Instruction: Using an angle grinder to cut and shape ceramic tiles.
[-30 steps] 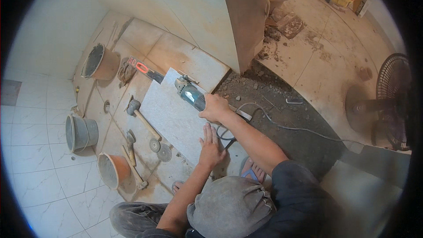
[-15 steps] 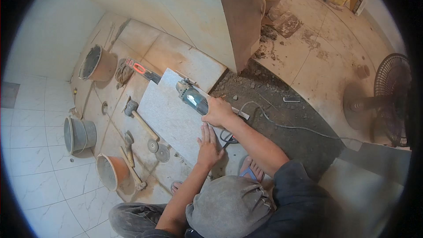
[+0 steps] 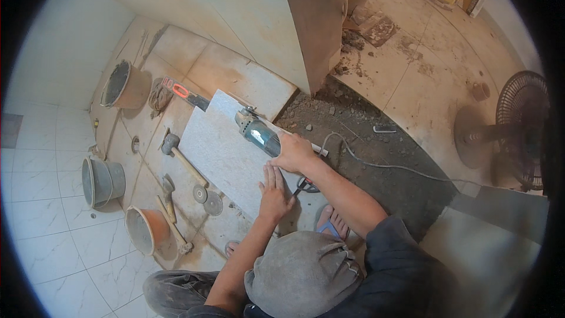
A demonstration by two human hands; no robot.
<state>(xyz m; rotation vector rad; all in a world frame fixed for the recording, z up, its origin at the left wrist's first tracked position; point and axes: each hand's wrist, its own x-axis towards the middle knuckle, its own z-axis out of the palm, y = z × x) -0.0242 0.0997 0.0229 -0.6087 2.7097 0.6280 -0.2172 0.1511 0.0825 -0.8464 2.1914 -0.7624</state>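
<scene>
My right hand (image 3: 295, 153) is wrapped round the body of a teal and black angle grinder (image 3: 259, 134). The grinder's head rests at the right edge of a light grey floor tile (image 3: 220, 150), along which a narrow strip of tile (image 3: 318, 151) sticks out. The disc itself is mostly hidden from me. On the near part of the tile lies my left hand (image 3: 273, 196), flat with fingers stretched forward, holding nothing. Beside it, by the tile's edge, is a black item with a red mark (image 3: 306, 185), partly hidden. Under the tile's far end, a spirit level (image 3: 187, 94) pokes out.
A mallet (image 3: 184, 156), a hammer (image 3: 169, 198) and two discs (image 3: 213, 204) lie left of the tile. Buckets (image 3: 105, 181) line the left side. A grey cord (image 3: 376, 165) crosses the dark soil (image 3: 406, 191). At right stands a fan (image 3: 522, 129).
The whole view has shifted slightly. Relative to the tile, the grinder and my right hand have slid a little nearer to me along its right edge. My left hand stays flat on the tile.
</scene>
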